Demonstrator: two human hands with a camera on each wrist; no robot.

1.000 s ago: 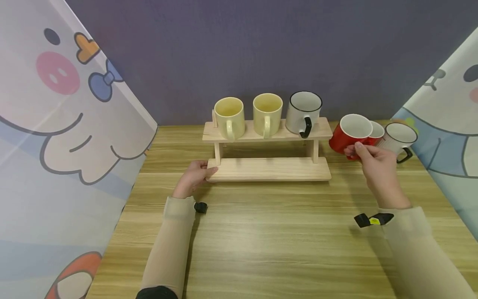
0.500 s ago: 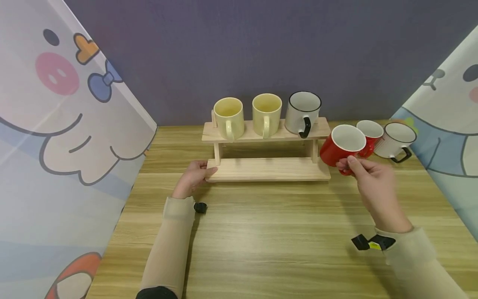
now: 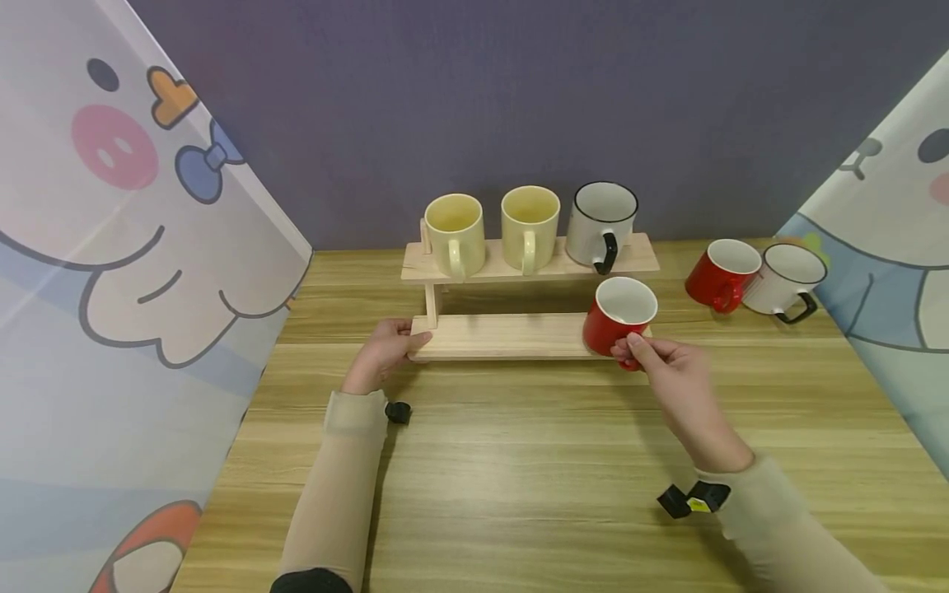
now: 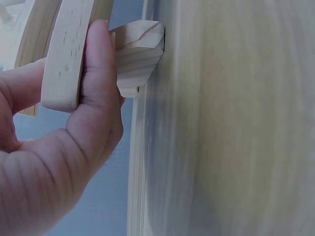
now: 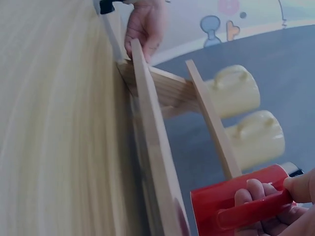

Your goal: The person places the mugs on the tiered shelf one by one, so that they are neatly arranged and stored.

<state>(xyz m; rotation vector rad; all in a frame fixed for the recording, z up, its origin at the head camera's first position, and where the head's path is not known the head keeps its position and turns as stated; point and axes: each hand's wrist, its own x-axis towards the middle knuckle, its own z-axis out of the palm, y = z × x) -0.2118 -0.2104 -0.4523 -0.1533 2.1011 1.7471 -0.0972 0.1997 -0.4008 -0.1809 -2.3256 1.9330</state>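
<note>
My right hand (image 3: 678,387) pinches the handle of a red mug (image 3: 608,325) with a white inside. This mug is upright over the right end of the lower board of a two-tier wooden rack (image 3: 511,336); whether it touches the board I cannot tell. At the rack's left end, my left hand (image 3: 381,354) grips the lower board, thumb on top and fingers beneath, as the left wrist view (image 4: 64,54) confirms. Along the upper board stand two yellow mugs (image 3: 455,235) and a white mug (image 3: 602,222) with a black rim and handle.
On the table (image 3: 519,478), right of the rack, stand a second red mug (image 3: 715,280) and another black-rimmed white mug (image 3: 774,288), close together. A dark wall (image 3: 482,107) rises behind the rack. Printed panels flank both sides.
My right hand has carried the red mug leftward and toward me, from beside the other mugs to over the lower board's right end. My left hand has kept its grip on the rack.
</note>
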